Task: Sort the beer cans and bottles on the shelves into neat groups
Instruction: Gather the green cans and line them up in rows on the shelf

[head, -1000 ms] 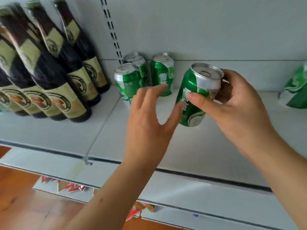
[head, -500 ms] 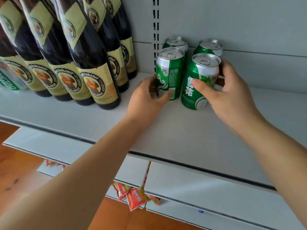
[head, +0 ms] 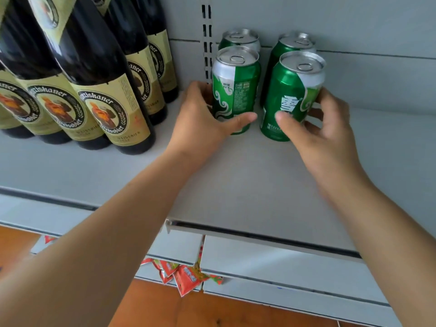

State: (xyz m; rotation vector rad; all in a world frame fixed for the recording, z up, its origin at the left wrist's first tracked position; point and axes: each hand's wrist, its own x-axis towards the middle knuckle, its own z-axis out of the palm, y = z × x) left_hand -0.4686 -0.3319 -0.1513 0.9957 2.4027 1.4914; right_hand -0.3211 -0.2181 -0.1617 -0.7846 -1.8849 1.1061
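Since half a second ago your right hand (head: 323, 128) has loosened on the front right can (head: 291, 95), which now stands on the shelf (head: 236, 185) with your thumb at its lower front and your fingers curled loosely round its far side, more steadying than gripping. Your left hand (head: 203, 116) stays wrapped around the base of the front left can (head: 236, 89), thumb across the front and fingers hidden behind it, most likely to keep it from shifting while its neighbour settles. Both front cans stand upright with a narrow gap between them, each just in front of a back can (head: 239, 38), so the four make a square block against the rear wall, beside the slotted upright (head: 207, 31). That layout seems chosen to keep the cans apart from the dark bottles (head: 101, 67), which stand in a tight cluster to the left, labels facing out. You probably hold low on the cans because pushing near the base slides them without tipping. Closing the gap between the front pair looks like the remaining touch here. Red snack packets (head: 186, 274) poke out from a lower shelf.
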